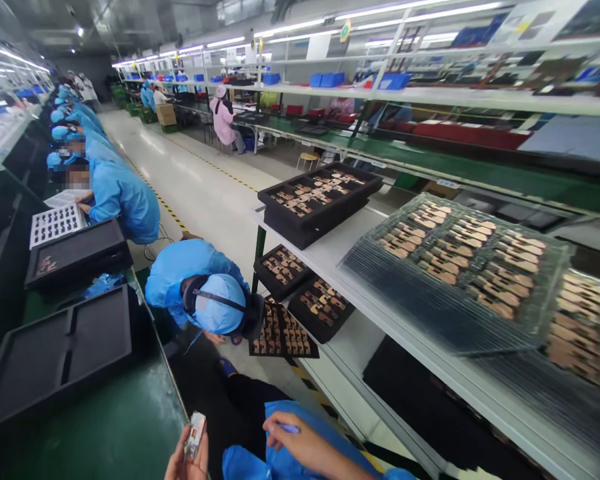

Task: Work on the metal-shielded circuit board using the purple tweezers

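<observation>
Both hands sit at the near bottom edge and are partly cut off; the left hand (186, 460) shows only its upper fingers, pinched around a small flat part (196, 435) held upright just right of the green bench (110, 433); what the part is cannot be made out. The right hand (300, 443) rests on a blue sleeve (280, 460), its fingers curled together on a thin blue pen-like thing (289, 429) of which only a short piece shows.

On the near left a black tray (55, 353) lies on the bench with its compartments bare; farther along, another black tray (77, 250) holds a few small brown parts in its left corner, and a white grid tray (55, 223) lies beyond it. A co-worker in a blue cap (220, 303) bends low in the aisle, face hidden. On the right, a white shelf (330, 257) carries stacked black trays (320, 197) filled with brown parts and a stack of clear trays (460, 267) with rows of the same; the stack farthest right is cut off by the edge. Three smaller black trays (300, 300) of parts sit lower, beside the co-worker. Far workers in blue are blurred.
</observation>
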Action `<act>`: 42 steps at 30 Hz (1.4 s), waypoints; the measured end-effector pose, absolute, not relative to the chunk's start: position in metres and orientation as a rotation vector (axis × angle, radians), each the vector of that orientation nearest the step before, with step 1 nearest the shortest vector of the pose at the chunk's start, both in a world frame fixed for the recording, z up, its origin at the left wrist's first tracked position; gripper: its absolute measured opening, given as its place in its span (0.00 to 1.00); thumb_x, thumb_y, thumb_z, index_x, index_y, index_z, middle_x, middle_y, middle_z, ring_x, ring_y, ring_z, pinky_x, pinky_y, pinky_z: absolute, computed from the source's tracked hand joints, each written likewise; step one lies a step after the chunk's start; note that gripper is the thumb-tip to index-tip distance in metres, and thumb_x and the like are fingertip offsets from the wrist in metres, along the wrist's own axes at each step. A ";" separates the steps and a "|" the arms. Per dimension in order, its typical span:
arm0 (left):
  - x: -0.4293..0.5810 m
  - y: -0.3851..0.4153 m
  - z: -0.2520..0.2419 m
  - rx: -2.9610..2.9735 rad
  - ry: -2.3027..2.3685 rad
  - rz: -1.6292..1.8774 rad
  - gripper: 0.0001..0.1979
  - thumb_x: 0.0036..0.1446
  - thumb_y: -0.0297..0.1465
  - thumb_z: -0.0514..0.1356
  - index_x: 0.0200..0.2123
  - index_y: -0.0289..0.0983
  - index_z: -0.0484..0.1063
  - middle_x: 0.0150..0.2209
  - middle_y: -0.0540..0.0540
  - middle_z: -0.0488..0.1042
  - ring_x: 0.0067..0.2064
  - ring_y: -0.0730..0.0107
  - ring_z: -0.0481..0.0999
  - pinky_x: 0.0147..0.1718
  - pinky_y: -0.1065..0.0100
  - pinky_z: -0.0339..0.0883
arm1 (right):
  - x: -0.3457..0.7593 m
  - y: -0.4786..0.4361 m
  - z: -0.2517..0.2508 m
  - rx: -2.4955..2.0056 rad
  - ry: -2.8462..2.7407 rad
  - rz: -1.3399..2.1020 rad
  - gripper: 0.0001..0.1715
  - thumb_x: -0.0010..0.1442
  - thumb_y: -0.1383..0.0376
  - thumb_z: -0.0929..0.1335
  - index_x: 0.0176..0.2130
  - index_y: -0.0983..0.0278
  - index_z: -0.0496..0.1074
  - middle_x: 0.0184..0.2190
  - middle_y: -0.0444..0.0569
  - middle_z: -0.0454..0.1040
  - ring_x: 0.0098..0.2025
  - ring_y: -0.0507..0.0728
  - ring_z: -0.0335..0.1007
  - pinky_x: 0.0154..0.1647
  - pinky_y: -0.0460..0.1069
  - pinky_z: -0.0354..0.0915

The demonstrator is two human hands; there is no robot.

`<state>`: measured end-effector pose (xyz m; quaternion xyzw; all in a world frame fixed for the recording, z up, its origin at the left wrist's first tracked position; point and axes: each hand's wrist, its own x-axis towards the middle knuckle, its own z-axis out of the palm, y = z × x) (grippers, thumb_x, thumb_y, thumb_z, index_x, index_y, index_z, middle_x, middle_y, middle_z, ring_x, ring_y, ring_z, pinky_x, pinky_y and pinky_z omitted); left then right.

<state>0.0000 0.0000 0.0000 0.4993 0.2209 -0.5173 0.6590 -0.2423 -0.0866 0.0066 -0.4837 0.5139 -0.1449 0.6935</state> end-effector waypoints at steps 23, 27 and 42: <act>-0.068 -0.016 0.295 1.360 -0.032 -0.319 0.27 0.44 0.36 0.77 0.49 0.37 0.80 0.46 0.39 0.84 0.44 0.53 0.85 0.44 0.64 0.80 | -0.118 -0.143 0.244 -1.536 -0.122 -1.046 0.17 0.61 0.75 0.70 0.48 0.60 0.72 0.40 0.50 0.78 0.54 0.65 0.78 0.53 0.60 0.77; -0.070 -0.019 0.302 1.347 0.011 -0.258 0.28 0.44 0.36 0.77 0.50 0.38 0.80 0.45 0.40 0.84 0.43 0.56 0.85 0.43 0.68 0.80 | -0.106 -0.146 0.248 -1.492 -0.175 -1.006 0.20 0.60 0.79 0.69 0.47 0.60 0.73 0.39 0.48 0.79 0.53 0.64 0.79 0.52 0.59 0.77; -0.048 -0.010 0.337 1.525 0.018 -0.333 0.27 0.46 0.38 0.77 0.50 0.39 0.78 0.41 0.44 0.84 0.41 0.62 0.84 0.41 0.71 0.78 | -0.091 -0.203 0.257 -1.430 -0.447 -0.578 0.17 0.61 0.68 0.76 0.50 0.57 0.78 0.40 0.47 0.82 0.54 0.62 0.79 0.55 0.54 0.76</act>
